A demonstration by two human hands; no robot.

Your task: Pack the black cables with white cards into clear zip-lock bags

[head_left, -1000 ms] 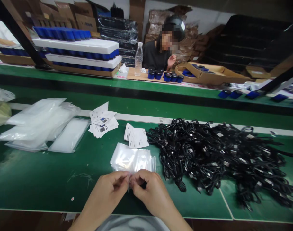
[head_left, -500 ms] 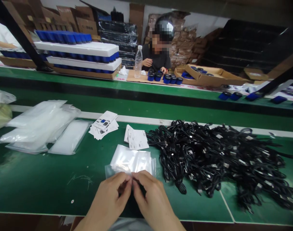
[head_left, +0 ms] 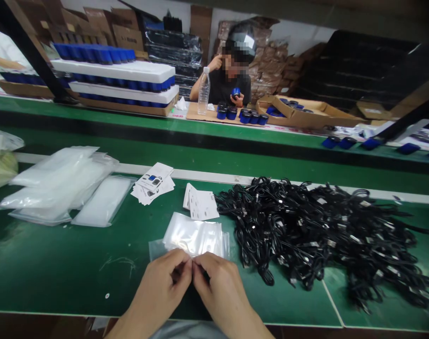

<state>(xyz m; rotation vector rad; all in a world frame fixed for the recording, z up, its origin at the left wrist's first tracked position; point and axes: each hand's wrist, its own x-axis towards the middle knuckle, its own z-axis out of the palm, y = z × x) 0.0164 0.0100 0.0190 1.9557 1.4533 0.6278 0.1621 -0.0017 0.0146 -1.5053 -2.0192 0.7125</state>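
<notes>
My left hand (head_left: 167, 278) and my right hand (head_left: 218, 280) meet at the near side of a stack of clear plastic bags (head_left: 193, 235). Thumb and fingertips of both are pinched together on the edge of one clear plastic bag (head_left: 155, 248), whose left side juts out past the stack. The pinched part is mostly hidden by my fingers. Just beyond the stack lie folded white leaflets (head_left: 203, 205), and printed cards (head_left: 154, 181) are fanned out farther left. A large heap of black cables (head_left: 299, 230) is to the right of my right hand.
Filled packs of white bags (head_left: 59, 183) lie on the left of the green table (head_left: 73, 263). Across the raised ledge, a co-worker (head_left: 235, 70) holds a blue device, near a plastic bottle (head_left: 203, 92), foam trays (head_left: 119, 70) and an open carton (head_left: 306, 113).
My hands stay nearly in place, while the pinched bag's left side reaches slightly farther left. The co-worker has lifted a blue device and raised the other hand to the head.
</notes>
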